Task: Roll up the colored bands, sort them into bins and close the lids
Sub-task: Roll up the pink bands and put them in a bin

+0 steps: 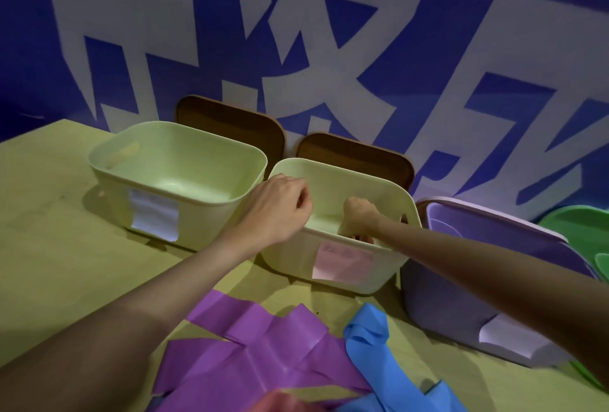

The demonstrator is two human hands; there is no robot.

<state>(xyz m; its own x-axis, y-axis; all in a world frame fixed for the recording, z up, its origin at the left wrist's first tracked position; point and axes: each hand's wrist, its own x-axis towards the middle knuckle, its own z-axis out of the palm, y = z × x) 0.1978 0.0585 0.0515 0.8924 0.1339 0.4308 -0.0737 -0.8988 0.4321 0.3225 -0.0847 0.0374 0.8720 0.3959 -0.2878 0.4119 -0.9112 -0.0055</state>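
Both hands are at the pale green plastic bin with the pink label (342, 247), the middle one of the row. The left hand (280, 204) hovers over its near-left rim with fingers curled in; whether it holds anything I cannot tell. The right hand (361, 220) reaches down inside over the near wall, fingers hidden below the rim, so its grip cannot be told either; a bit of pink shows by the fingertips, probably a rolled band being dropped. The crumpled purple elastic band (260, 355) and blue elastic band (365, 336) lie unrolled on the yellow-green tabletop (49, 214) near the body, with a pink one (283, 401) at the bottom edge. To do it well: set the roll flat on the bin floor and let go low so it doesn't spring open. The other pale green bin with a white label (155, 214) is open, both brown lids (230, 125) lean on the wall behind, and the lilac bin (461, 296) at right looks lidded.
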